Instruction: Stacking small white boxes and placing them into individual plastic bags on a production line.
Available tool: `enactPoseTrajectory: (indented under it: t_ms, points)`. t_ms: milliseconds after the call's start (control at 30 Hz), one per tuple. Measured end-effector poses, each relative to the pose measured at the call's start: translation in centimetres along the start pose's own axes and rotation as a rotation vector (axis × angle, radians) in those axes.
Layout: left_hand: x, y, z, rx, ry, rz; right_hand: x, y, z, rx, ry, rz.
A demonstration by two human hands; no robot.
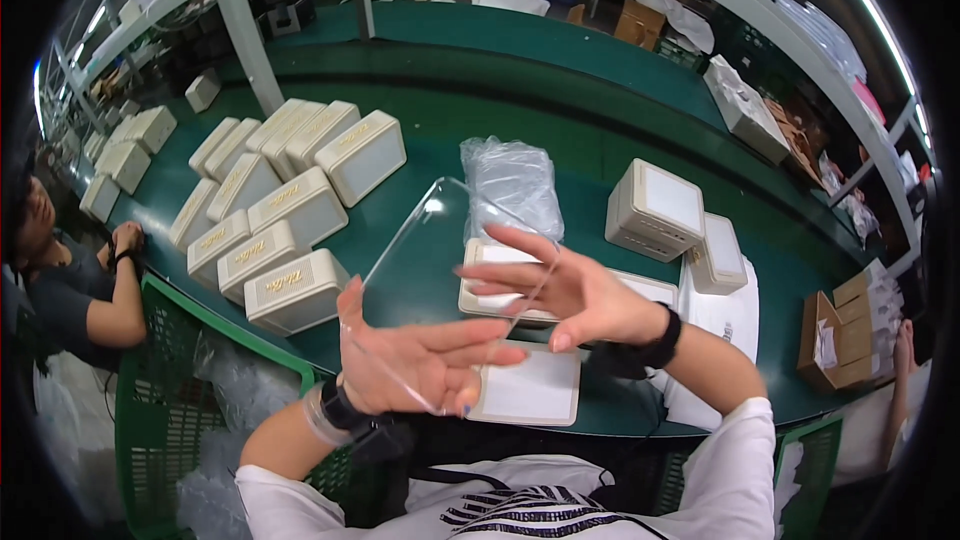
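Note:
A clear, stiff plastic panel (pixel 425 250) with rounded corners is held up tilted in front of me, between my two hands. My left hand (pixel 405 365) supports its lower left side, thumb along the edge and fingers stretched across it. At its right edge is my right hand (pixel 590 295), fingers extended and thumb apart. Below the hands lies a cream box with a white face (pixel 530 390). Another cream box (pixel 490 252) is partly hidden behind my right hand. A bundle of clear plastic wrap (pixel 512 185) lies just beyond the panel.
Several cream boxes (pixel 292 290) stand grouped at left on the green table (pixel 420 145). More cream boxes (pixel 655 208) are stacked at right beside a white sheet (pixel 715 340). A green crate (pixel 165 390) holds plastic bags. Another person (pixel 85 290) sits at left; a carton (pixel 850 330) stands far right.

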State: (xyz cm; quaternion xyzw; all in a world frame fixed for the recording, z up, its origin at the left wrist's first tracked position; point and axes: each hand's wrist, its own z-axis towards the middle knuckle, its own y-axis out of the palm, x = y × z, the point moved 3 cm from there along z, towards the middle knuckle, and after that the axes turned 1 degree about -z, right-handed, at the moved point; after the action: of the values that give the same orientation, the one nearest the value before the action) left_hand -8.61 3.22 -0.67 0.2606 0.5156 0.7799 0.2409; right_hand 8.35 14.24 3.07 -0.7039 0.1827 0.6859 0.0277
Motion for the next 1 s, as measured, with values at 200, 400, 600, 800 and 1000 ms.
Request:
enactPoseTrajectory:
  t_ms: [200, 400, 600, 800, 1000]
  points:
    - [-1.8, 1.4, -0.3, -0.150, -0.040, 0.020, -0.4, 5.5, 3.2, -0.170, -0.258, 0.456]
    - [-0.8, 0.1, -1.1, 0.032, 0.076, 0.085, 0.3, 6.0, 6.0, -0.185, -0.274, 0.513]
    - [1.0, -3.6, -0.6, 0.341, 0.192, 0.062, 0.7, 2.6, 8.0, 0.055, -0.329, 0.600]
    - [3.8, -6.9, -1.8, 0.678, 0.439, 0.223, -0.4, -1.9, 7.2, 0.067, -0.403, 0.610]
    - [3.3, -6.9, -2.3, 0.780, 0.457, 0.305, -2.2, -2.1, 4.9, 0.080, -0.400, 0.460]
